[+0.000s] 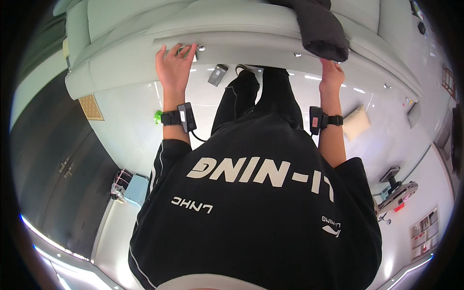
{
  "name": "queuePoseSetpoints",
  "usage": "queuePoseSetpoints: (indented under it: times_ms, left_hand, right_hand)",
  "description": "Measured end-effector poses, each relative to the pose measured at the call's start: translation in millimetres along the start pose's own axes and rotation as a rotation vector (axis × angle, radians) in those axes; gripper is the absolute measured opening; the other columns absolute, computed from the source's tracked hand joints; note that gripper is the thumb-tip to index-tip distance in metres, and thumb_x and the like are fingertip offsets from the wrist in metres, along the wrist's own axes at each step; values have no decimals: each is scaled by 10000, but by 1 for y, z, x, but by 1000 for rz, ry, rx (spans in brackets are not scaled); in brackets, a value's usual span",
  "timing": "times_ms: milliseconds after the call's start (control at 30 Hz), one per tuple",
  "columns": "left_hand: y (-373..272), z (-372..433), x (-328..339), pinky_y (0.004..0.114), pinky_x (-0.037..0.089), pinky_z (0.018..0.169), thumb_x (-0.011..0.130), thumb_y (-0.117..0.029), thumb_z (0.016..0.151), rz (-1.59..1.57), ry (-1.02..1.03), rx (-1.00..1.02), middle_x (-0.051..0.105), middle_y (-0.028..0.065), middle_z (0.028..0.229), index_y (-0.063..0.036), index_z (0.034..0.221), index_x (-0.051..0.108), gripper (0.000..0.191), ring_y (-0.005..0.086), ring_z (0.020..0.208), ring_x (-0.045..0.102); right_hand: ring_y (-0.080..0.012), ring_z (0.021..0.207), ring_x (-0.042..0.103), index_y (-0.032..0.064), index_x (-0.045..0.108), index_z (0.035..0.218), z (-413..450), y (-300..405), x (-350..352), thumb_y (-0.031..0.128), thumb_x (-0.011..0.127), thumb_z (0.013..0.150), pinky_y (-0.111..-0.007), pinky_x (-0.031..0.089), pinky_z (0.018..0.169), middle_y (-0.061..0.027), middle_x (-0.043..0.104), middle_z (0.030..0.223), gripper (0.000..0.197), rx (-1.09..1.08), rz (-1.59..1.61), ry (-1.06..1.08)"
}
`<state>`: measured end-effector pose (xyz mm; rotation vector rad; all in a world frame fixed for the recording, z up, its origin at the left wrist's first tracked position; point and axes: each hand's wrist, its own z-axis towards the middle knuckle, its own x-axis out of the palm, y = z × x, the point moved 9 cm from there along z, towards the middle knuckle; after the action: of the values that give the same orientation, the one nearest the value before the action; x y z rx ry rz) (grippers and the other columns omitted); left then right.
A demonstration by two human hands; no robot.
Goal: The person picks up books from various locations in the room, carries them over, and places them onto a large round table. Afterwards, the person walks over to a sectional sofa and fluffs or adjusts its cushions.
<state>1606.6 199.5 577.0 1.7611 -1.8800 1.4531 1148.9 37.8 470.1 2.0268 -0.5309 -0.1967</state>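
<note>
My left hand (175,69) is raised at the front edge of a light grey sofa (224,21), fingers spread and slightly curled, with nothing seen in its grasp. Just behind its fingertips, a small green and white item (194,57) shows in part. My right hand (331,77) is bent in under the hanging end of a dark cloth garment (322,32), which drapes over the sofa front. Its fingers are mostly hidden there, so whether they grip the cloth cannot be told. Each wrist wears a strapped black device, the left one (186,116) and the right one (316,120).
A dark box (217,75) lies on the pale floor (203,98) near my feet. To the right is a beige cushion (357,122); to the left, a patterned mat (91,107) beside dark double doors (54,152). A light blue box (136,189) stands farther back.
</note>
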Motion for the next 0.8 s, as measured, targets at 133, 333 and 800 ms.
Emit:
queuePoseSetpoints:
  times_ms: [133, 333, 800]
  left_hand:
    - [8, 16, 5, 478, 277, 1091, 521, -315, 861, 21, 111, -127, 329, 363, 1182, 198, 1091, 338, 591, 494, 1230, 309]
    - [11, 52, 22, 452, 293, 1091, 480, -358, 894, 113, 225, -167, 365, 394, 1185, 198, 1094, 367, 602, 480, 1197, 372]
    - [-69, 8, -160, 380, 404, 996, 407, -288, 943, 561, -160, 273, 462, 212, 1288, 41, 1311, 349, 497, 312, 1178, 487]
  right_hand:
    - [-189, 751, 616, -64, 565, 830, 19, 17, -3, -51, 734, 661, -275, 523, 721, -113, 619, 825, 239, -58, 114, 77]
    - [-194, 760, 624, -73, 570, 839, 49, 41, 35, 28, 708, 774, -265, 558, 721, -128, 619, 852, 182, 102, 147, 125]
    - [-328, 935, 613, -24, 474, 1136, 153, 22, 78, 514, 709, 730, -530, 481, 842, -166, 583, 970, 714, 125, -295, 279]
